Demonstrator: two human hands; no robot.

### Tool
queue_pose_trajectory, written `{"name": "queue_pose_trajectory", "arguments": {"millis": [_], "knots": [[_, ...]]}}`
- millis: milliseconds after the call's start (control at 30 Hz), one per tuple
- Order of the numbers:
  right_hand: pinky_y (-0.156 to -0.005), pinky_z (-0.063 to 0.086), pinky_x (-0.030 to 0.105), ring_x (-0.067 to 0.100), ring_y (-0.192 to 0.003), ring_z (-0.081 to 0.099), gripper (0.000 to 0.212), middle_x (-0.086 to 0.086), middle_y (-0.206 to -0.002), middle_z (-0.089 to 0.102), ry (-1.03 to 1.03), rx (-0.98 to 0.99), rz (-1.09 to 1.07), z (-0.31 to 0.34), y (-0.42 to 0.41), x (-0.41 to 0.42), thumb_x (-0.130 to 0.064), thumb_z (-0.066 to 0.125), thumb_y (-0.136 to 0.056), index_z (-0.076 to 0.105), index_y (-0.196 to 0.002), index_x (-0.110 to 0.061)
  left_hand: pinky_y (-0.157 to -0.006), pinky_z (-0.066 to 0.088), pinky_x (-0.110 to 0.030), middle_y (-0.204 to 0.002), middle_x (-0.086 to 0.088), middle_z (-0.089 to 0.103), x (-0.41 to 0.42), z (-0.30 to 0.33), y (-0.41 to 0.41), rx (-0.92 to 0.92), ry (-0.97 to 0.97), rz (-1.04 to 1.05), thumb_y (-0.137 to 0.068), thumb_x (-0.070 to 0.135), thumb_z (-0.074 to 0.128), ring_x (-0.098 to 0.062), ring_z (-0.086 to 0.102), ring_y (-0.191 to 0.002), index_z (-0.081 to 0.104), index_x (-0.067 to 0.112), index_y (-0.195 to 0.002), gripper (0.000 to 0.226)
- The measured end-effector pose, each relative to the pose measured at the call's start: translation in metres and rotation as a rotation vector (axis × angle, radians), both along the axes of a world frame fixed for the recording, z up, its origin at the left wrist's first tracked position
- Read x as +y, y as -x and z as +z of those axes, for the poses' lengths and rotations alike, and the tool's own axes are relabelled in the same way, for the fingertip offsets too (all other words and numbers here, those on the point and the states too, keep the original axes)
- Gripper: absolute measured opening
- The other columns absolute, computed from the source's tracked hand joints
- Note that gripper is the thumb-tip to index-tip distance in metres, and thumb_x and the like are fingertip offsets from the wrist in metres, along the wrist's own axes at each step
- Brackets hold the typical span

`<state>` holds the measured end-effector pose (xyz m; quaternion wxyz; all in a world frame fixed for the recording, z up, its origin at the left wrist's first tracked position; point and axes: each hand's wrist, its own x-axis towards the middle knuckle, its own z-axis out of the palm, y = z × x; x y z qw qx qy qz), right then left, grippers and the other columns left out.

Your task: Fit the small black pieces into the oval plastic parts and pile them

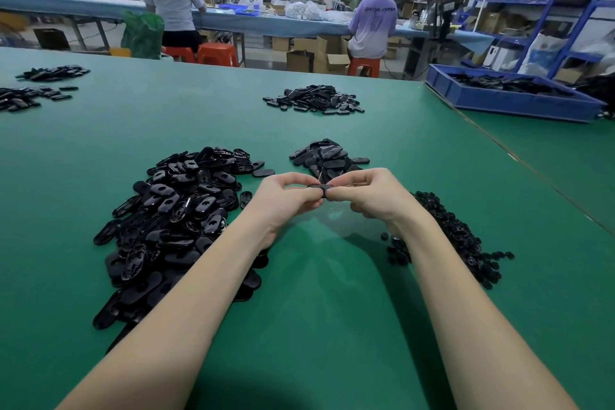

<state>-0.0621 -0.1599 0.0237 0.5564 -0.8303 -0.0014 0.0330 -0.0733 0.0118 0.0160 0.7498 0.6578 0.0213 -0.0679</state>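
One black oval plastic part (320, 189) is held above the green table (316, 309), pinched between both hands. My left hand (286, 198) grips its left end and my right hand (369, 191) grips its right end, fingers curled over it. Whether a small piece sits in it is hidden by my fingers. A big heap of oval parts (176, 220) lies to the left under my left forearm. A heap of small black pieces (456, 236) lies to the right. A smaller pile of oval parts (327, 156) sits just beyond my hands.
Another pile of oval parts (314, 99) lies farther back, and more piles (36, 90) sit at the far left. A blue tray (512, 93) of black parts stands at the right on the adjoining table. Two people sit at a bench behind.
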Motion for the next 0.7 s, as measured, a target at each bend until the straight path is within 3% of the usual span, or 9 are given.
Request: {"name": "queue_pose_trajectory", "arguments": {"millis": [267,500,700], "knots": [[-0.040,0.031,0.012,0.002,-0.040,0.038,0.011,-0.014,-0.052,0.056,0.028,-0.012,-0.026,0.002,0.001,0.002,-0.017,0.085,-0.079,0.075,-0.075,-0.021,-0.072,0.059,-0.018,-0.083,-0.016,0.073,0.003,-0.003,0.000,-0.036,-0.047,0.000,-0.084,-0.007,0.071,-0.014,0.070,-0.066,0.070,0.005,-0.090,0.013],[-0.041,0.031,0.008,-0.004,-0.039,0.043,0.013,-0.020,-0.046,0.055,0.056,-0.033,-0.033,-0.001,0.000,0.007,-0.015,0.082,-0.079,0.073,-0.072,-0.021,-0.065,0.056,-0.016,-0.087,-0.018,0.073,0.006,-0.005,-0.003,-0.033,-0.045,-0.021,-0.085,-0.008,0.071,-0.013,0.072,-0.065,0.067,-0.005,-0.103,0.018],[-0.046,0.035,0.008,-0.006,-0.044,0.047,0.011,-0.019,-0.051,0.058,0.093,-0.048,-0.079,-0.008,0.000,0.012,-0.018,0.083,-0.077,0.073,-0.073,-0.020,-0.075,0.059,-0.021,-0.083,-0.015,0.073,0.000,-0.011,-0.003,-0.065,-0.115,0.031,-0.084,-0.008,0.071,-0.016,0.070,-0.068,0.068,0.006,-0.087,0.014]]}}
